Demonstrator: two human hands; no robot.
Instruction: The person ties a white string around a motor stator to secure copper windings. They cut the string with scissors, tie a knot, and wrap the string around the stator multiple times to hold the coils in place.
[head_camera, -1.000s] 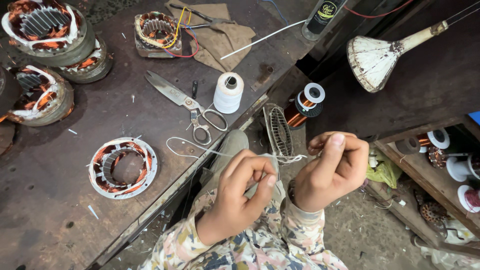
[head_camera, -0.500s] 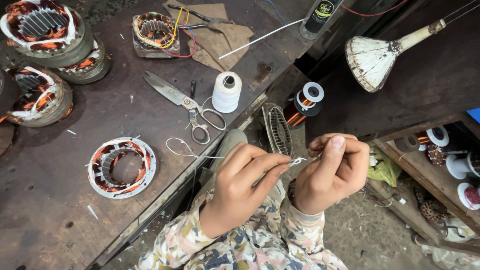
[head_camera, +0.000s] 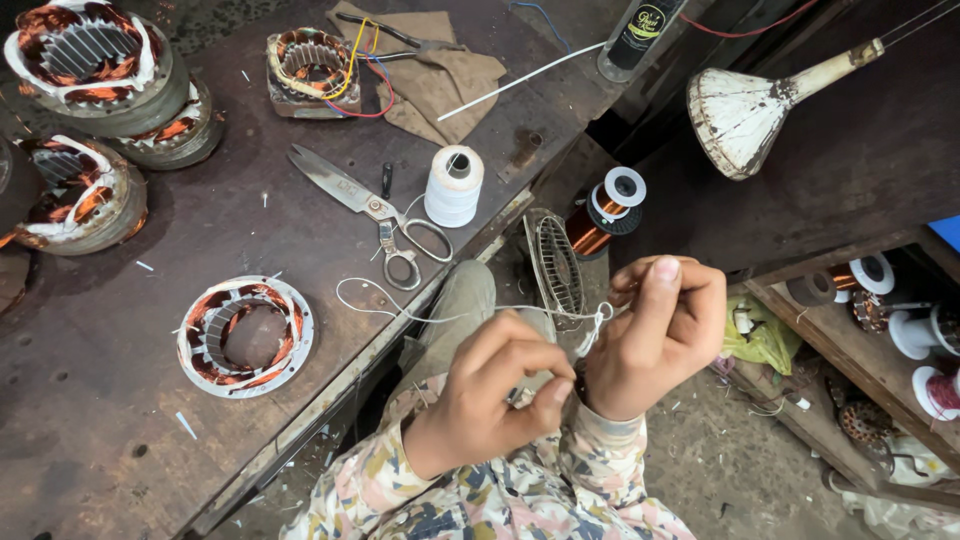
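- left hand (head_camera: 495, 395), lower centre of the frame: fingers curled in, thumb and forefinger pressed together on the white thread (head_camera: 545, 312).
- right hand (head_camera: 655, 335), just right of it: fingers folded, thumb up, fingertips pinching the same thread where it bunches into a small knot or loop between the two hands.
- the thread runs left from the hands in a loose curl over the edge of the workbench (head_camera: 120, 440); whether it joins the white thread spool (head_camera: 453, 186) upright at upper centre cannot be told.
- handling, as judged: the thread is very light, limp and thin; it carries no shape of its own, tangles readily and may slip through dry fingers. best held close to the knot, pinched between fingertip pads, with light tension.
- scissors (head_camera: 370, 205), metal, worn, lie flat on the bench just left of the spool.
- stator ring (head_camera: 245, 335), left of centre: round steel ring, copper windings, white insulation strips.
- further wound stators (head_camera: 95, 65) stacked at upper left; a smaller one with coloured leads (head_camera: 315, 62) at upper centre beside a brown rag (head_camera: 440, 80).
- copper wire bobbin (head_camera: 605, 210) and a small wire grille (head_camera: 557, 265) sit just above the hands.
- bench surface dark, scuffed, littered with white offcuts.
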